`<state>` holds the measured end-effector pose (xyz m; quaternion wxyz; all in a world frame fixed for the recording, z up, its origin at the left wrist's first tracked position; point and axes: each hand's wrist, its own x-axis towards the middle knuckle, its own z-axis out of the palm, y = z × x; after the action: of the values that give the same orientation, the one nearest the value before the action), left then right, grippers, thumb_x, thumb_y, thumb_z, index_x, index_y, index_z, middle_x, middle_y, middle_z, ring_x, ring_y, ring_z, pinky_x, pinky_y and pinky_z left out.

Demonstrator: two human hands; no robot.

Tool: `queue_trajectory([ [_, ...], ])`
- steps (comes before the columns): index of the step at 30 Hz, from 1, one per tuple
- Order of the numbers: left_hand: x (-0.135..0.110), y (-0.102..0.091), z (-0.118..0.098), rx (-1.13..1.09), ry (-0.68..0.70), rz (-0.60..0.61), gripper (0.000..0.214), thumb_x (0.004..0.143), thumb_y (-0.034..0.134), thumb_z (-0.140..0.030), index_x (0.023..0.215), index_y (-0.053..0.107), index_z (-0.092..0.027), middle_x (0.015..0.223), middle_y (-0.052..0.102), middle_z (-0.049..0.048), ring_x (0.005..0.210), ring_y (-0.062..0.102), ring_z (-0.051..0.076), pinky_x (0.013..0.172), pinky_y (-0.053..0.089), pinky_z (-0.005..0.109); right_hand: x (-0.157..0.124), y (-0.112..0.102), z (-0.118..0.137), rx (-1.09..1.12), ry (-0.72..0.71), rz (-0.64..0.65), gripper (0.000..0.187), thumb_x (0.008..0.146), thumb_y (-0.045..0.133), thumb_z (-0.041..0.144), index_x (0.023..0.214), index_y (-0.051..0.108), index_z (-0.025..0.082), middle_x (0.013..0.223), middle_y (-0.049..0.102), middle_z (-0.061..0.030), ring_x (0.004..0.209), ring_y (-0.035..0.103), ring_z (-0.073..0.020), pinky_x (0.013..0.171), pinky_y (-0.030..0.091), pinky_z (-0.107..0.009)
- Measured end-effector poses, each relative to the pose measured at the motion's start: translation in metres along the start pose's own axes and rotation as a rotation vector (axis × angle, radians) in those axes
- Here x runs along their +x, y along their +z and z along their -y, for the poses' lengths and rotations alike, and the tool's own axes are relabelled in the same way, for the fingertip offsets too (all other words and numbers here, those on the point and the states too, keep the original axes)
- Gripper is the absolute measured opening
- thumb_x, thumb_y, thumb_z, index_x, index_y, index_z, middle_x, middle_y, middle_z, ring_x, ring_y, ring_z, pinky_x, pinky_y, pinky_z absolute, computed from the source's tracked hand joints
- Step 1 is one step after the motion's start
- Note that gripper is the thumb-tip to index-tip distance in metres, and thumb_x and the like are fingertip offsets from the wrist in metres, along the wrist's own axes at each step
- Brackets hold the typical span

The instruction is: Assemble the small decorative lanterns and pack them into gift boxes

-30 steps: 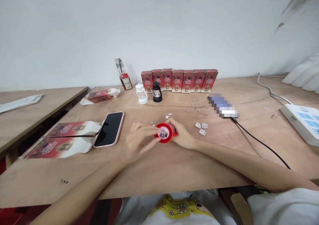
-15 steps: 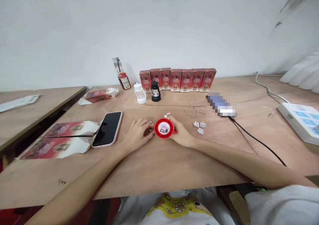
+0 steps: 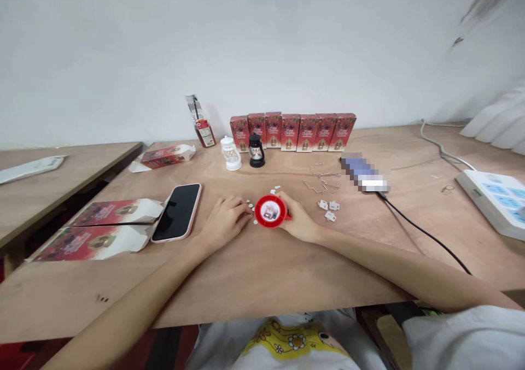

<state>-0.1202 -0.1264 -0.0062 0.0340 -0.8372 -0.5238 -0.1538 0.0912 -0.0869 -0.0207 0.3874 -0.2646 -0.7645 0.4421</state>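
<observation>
The right hand [image 3: 298,219] grasps a red lantern [image 3: 269,211], round end up, between both hands; the left hand [image 3: 225,219] curls beside small discs [image 3: 251,205] (whether pinching one, I cannot tell) on the desk [image 3: 283,274].

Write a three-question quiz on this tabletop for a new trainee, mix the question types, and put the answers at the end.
1. Which hand holds the red object with the round white disc facing up?

2. True or false: the black lantern stands upright beside the white lantern.

3. How many red boxes stand upright in the row at the back of the table?
A) five
B) seven
C) nine

Key
1. The right hand.
2. True.
3. B.
</observation>
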Motion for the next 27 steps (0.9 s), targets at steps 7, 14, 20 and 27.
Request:
queue_trajectory([
  [7, -0.001, -0.011, -0.005, -0.245, -0.101, -0.248, 0.013, 0.085, 0.054, -0.027, 0.080, 0.063, -0.019, 0.082, 0.069, 0.0028, 0.079, 0.061, 0.019, 0.073, 0.042, 0.033, 0.000, 0.000, 0.000, 0.017, 0.004, 0.003, 0.030, 0.070, 0.071, 0.031, 0.085, 0.048, 0.021, 0.084, 0.056, 0.0030, 0.077, 0.053, -0.0144, 0.071, 0.041, -0.028],
  [14, -0.005, -0.013, -0.014, -0.467, -0.214, -0.383, 0.016, 0.083, 0.060, -0.033, 0.077, 0.064, -0.018, 0.084, 0.072, 0.0029, 0.078, 0.066, 0.017, 0.069, 0.049, 0.029, 0.000, 0.000, 0.001, 0.021, 0.017, 0.003, 0.030, 0.069, 0.070, 0.031, 0.085, 0.048, 0.021, 0.084, 0.055, 0.0027, 0.077, 0.053, -0.0143, 0.071, 0.041, -0.028],
  [20, -0.008, -0.018, -0.020, -0.344, 0.067, -0.762, 0.011, 0.081, 0.065, -0.013, 0.090, 0.065, -0.020, 0.083, 0.071, 0.0003, 0.078, 0.064, 0.014, 0.072, 0.048, 0.028, 0.000, 0.000, 0.001, 0.014, 0.019, 0.003, 0.030, 0.069, 0.070, 0.031, 0.084, 0.047, 0.021, 0.085, 0.055, 0.0024, 0.077, 0.053, -0.0146, 0.073, 0.042, -0.029],
  [27, -0.012, -0.029, -0.043, -0.103, 0.251, -0.703, 0.016, 0.079, 0.067, -0.012, 0.092, 0.067, -0.021, 0.078, 0.058, 0.0007, 0.069, 0.053, 0.010, 0.061, 0.042, 0.025, 0.000, 0.000, 0.001, -0.020, 0.014, 0.035, 0.027, 0.071, 0.067, 0.028, 0.090, 0.049, 0.021, 0.090, 0.060, -0.0012, 0.081, 0.056, -0.0166, 0.076, 0.044, -0.032],
])
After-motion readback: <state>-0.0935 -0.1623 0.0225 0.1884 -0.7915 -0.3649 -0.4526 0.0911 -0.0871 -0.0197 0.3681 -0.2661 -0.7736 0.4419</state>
